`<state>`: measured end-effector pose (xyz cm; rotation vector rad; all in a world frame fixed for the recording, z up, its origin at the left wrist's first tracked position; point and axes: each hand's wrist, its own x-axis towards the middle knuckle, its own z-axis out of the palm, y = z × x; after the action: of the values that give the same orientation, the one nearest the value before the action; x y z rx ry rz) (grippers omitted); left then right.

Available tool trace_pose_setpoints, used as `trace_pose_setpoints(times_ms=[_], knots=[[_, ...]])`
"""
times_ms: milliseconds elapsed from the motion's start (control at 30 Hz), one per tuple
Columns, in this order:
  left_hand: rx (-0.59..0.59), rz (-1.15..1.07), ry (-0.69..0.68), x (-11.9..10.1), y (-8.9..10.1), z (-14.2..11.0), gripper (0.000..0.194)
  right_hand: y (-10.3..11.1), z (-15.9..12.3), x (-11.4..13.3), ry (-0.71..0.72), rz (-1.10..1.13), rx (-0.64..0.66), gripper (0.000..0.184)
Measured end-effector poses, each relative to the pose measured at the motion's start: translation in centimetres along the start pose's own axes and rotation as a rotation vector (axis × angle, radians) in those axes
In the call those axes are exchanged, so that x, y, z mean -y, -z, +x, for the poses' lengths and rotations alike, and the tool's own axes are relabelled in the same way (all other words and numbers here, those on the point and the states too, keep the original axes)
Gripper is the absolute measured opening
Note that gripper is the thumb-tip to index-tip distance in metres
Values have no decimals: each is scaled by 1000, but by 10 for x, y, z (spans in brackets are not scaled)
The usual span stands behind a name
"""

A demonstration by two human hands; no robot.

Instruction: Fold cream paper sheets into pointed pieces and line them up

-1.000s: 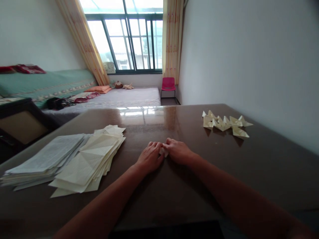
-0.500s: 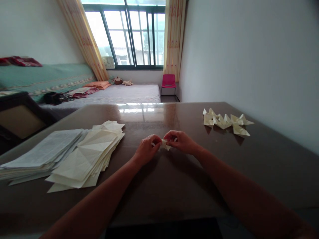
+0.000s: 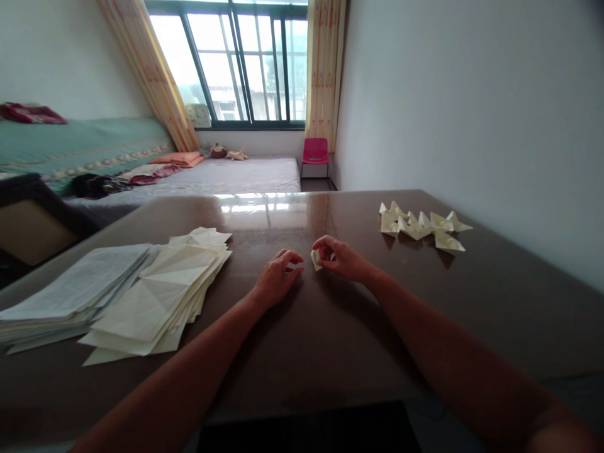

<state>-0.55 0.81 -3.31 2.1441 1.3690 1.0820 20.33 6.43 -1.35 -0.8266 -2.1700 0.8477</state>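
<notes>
A small cream piece of folded paper (image 3: 316, 259) is pinched between the thumb and fingers of my right hand (image 3: 340, 257), just above the middle of the table. Part of the paper is hidden behind those fingers. My left hand (image 3: 278, 274) is a short way to its left, thumb and fingers apart, holding nothing. On the left lies a stack of creased cream paper sheets (image 3: 146, 302). Several pointed folded paper pieces (image 3: 419, 226) of the same cream colour sit in a group at the far right.
A pile of greyish-white sheets (image 3: 80, 283) lies beside the cream stack, partly under it. The glossy brown table (image 3: 311, 352) reaches toward a bed (image 3: 236, 176) and a pink chair (image 3: 316, 151). A white wall (image 3: 472, 113) runs along the right.
Both hands were together on the folded paper; my left hand has let go and moved slightly left. The right hand keeps the paper and has lifted a little. The view has tilted down.
</notes>
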Motion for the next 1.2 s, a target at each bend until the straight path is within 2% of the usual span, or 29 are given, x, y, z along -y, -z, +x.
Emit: trace_pose_setpoints(times_ms=[100,200,300,433,533,600,700,800,900,1000,1200], knots=[[-13,2,-18,0,-1,0,30,0,-2,3,29,74,90,36],[23,16,-80,0,-2,0,50,-1,-4,8,68,142,215,40],[88,39,-123,-1,-4,2,47,-3,-5,13,68,155,268,41],[104,12,-65,-4,-4,4,26,-5,-5,14,59,89,190,29],[44,-55,-5,-7,-2,4,24,-6,-4,12,67,-19,51,19],[33,-77,16,-8,0,3,26,-5,-4,11,43,-58,17,20],[38,-61,14,-10,2,1,25,-5,-3,10,-5,-48,28,24],[-20,-35,-4,-12,3,1,23,-4,-3,9,-6,-29,28,23],[-74,22,-78,-16,5,0,19,-4,-3,9,18,-18,38,22],[-60,75,-138,-21,7,0,16,-6,-3,10,48,-29,33,22],[-2,59,-120,-25,9,-2,11,-6,-4,14,140,-59,27,18]])
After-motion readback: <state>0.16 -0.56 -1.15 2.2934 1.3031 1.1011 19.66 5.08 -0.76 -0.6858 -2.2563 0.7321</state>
